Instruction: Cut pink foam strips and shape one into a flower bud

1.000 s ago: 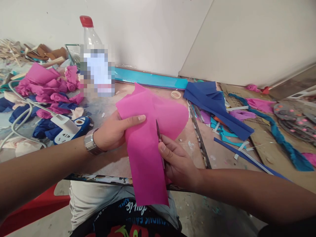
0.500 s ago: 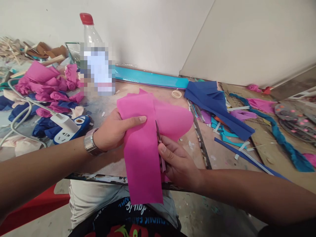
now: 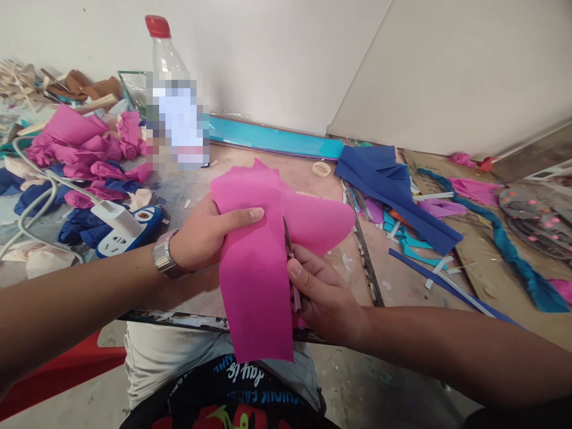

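Note:
A sheet of bright pink crepe paper (image 3: pixel 257 280) is held up over the table's front edge, a long strip of it hanging toward my lap. My left hand (image 3: pixel 208 229) grips its upper left part, thumb flat on top and fingers hidden beneath. Closed round a pair of scissors (image 3: pixel 289 241), my right hand (image 3: pixel 324 292) holds the blades upward along the right edge of the strip. Another fold of the pink paper spreads out behind the blades to the right. The scissors' handles are mostly hidden by my fingers.
A red-capped bottle (image 3: pixel 167 56) and a lit phone screen (image 3: pixel 179 119) stand at the back left. Crumpled pink and blue pieces (image 3: pixel 84 149) lie near a power strip (image 3: pixel 129 232). Right of the hands are blue paper (image 3: pixel 393 190), scraps and a tape ring (image 3: pixel 321 169).
The view has shifted slightly. The hanging strip's lower end sits a little higher and further left, and the fold behind the scissors reaches slightly further right. Both hands keep their holds.

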Demonstrator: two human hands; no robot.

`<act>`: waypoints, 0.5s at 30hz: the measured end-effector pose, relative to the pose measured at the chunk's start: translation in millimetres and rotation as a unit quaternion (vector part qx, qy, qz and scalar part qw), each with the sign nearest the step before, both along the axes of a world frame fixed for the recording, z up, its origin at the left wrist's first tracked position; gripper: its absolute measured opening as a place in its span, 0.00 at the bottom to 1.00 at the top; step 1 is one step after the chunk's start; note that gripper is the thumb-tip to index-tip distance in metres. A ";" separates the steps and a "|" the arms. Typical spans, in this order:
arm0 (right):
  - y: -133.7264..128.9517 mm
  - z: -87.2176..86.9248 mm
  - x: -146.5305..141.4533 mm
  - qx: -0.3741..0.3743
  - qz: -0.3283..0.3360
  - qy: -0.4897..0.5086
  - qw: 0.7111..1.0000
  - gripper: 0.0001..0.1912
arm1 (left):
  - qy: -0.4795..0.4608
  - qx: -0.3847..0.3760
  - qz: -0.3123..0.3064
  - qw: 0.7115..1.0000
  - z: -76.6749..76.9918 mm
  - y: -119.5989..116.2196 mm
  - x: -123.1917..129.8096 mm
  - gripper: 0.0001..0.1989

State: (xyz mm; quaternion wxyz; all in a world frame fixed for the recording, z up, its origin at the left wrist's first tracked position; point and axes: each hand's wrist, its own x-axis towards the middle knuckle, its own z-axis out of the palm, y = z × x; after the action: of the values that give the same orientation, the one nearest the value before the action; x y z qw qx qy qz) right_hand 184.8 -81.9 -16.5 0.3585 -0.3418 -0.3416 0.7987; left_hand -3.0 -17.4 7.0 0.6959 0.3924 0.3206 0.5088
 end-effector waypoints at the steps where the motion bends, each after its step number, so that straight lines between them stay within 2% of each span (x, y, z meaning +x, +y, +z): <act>1: 0.1 0.1 -0.2 -0.002 0.001 0.004 1.000 0.22 | 0.005 0.003 0.002 1.000 -0.4 0.1 -0.2 0.13; 10: -1.1 4.7 2.2 -0.012 0.017 -0.014 1.000 0.22 | -0.001 0.005 0.026 1.000 -5.1 1.9 -1.6 0.13; 15: -2.4 2.6 3.0 -0.015 0.023 -0.009 1.000 0.21 | 0.019 0.039 0.033 0.999 -7.1 3.1 -2.8 0.13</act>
State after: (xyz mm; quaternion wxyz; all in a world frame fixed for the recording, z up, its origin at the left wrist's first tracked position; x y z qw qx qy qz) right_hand 187.7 -84.3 -13.9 0.3317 -0.3466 -0.3405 0.8086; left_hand -5.8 -14.3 -0.1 0.6571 0.4181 0.3260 0.5359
